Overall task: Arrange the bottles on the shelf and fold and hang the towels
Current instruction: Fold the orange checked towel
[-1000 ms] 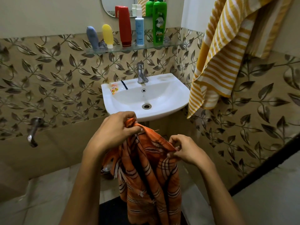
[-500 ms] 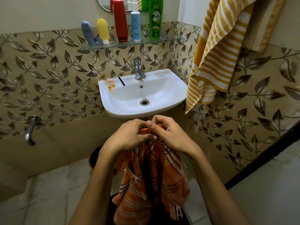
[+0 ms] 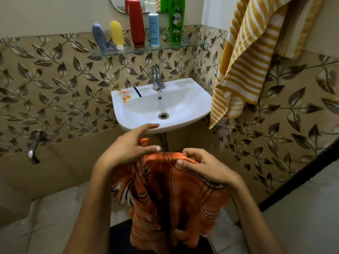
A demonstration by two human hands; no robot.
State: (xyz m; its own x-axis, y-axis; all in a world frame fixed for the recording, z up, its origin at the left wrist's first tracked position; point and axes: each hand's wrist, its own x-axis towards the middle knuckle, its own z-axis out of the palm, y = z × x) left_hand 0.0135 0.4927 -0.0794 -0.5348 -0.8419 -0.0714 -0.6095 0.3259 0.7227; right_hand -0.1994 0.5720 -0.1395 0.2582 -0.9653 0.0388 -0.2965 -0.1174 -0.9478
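An orange striped towel point(image 3: 170, 198) hangs in front of me below the sink. My right hand point(image 3: 203, 169) pinches its folded top edge. My left hand point(image 3: 128, 147) is beside it with the fingers stretched out; a corner of the towel sticks up between thumb and fingers, and the thumb rests on the edge. On the glass shelf point(image 3: 194, 45) stand a grey-blue bottle point(image 3: 99, 38), a yellow bottle point(image 3: 117, 34), a red bottle point(image 3: 136, 24), a white and blue bottle point(image 3: 153, 29) and a green bottle point(image 3: 176, 21). A yellow striped towel point(image 3: 245, 65) hangs on the right wall.
A white sink point(image 3: 192, 107) with a chrome tap point(image 3: 156, 77) is just beyond my hands. A small packet point(image 3: 125, 95) lies on its rim. A metal wall tap point(image 3: 34, 145) sticks out at the left. A mirror point(image 3: 119, 6) hangs above the shelf. A dark ledge point(image 3: 302, 173) runs along the right.
My hands met at the towel's top, then parted. The right hand now holds the folded edge and the left hand's fingers have spread out. The towel hangs doubled.
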